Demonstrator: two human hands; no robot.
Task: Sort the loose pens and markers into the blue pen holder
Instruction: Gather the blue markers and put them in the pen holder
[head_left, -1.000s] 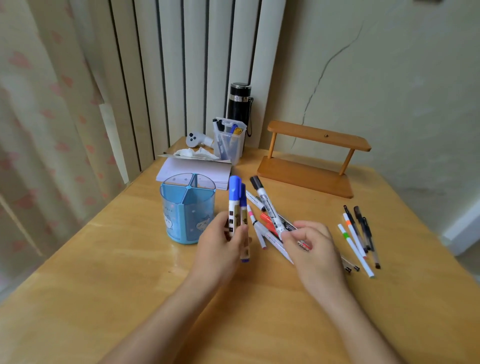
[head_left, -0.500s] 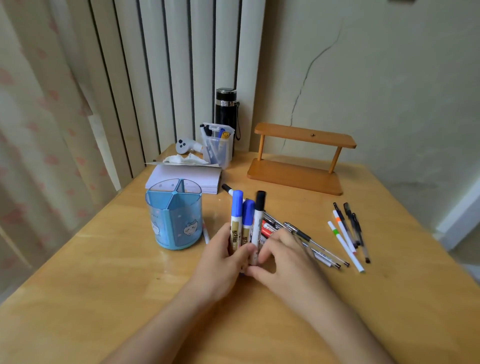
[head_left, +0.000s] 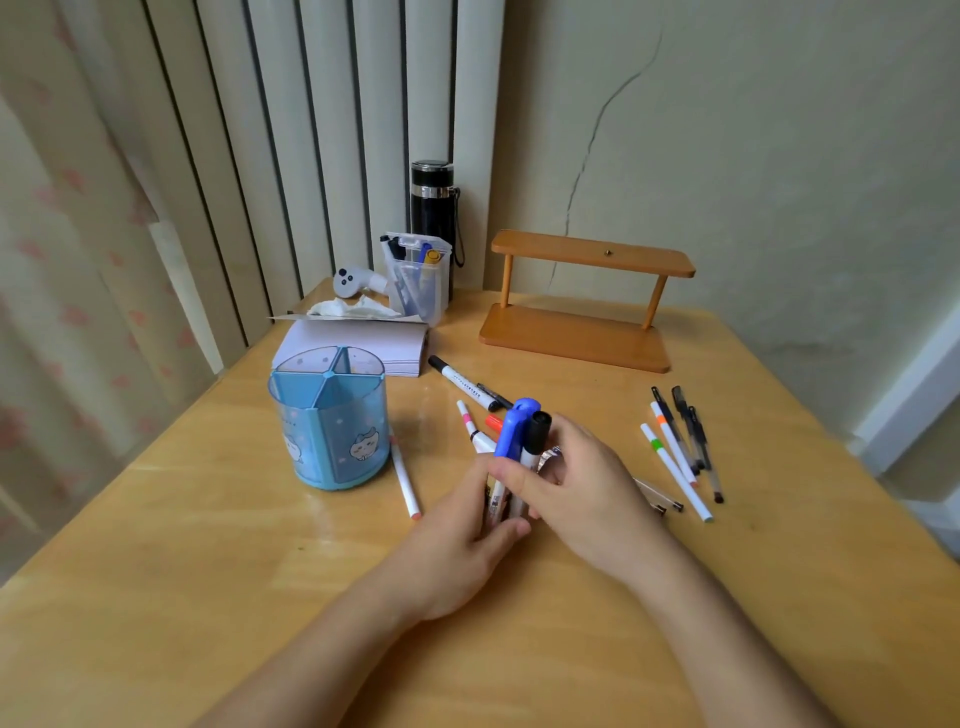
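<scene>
Pen holder: the blue pen holder (head_left: 328, 415) stands upright toward the tabletop's left edge, all visible compartments empty, presumably waiting for a batch.
Stray pen: a thin white pen (head_left: 404, 478) lies just right of the holder's base.
Left hand: the left hand (head_left: 470, 540) is closed around the lower barrels of a marker bundle (head_left: 514, 441), blue and black caps up, likely gathered to load together.
Right hand: the right hand (head_left: 582, 483) wraps the same bundle from the right, seemingly squaring it.
Loose pile: markers (head_left: 465, 384) lie behind the hands; thin pens (head_left: 675, 447) lie toward the right edge.
Hidden: bundle count and pens under the right hand cannot be made out.
</scene>
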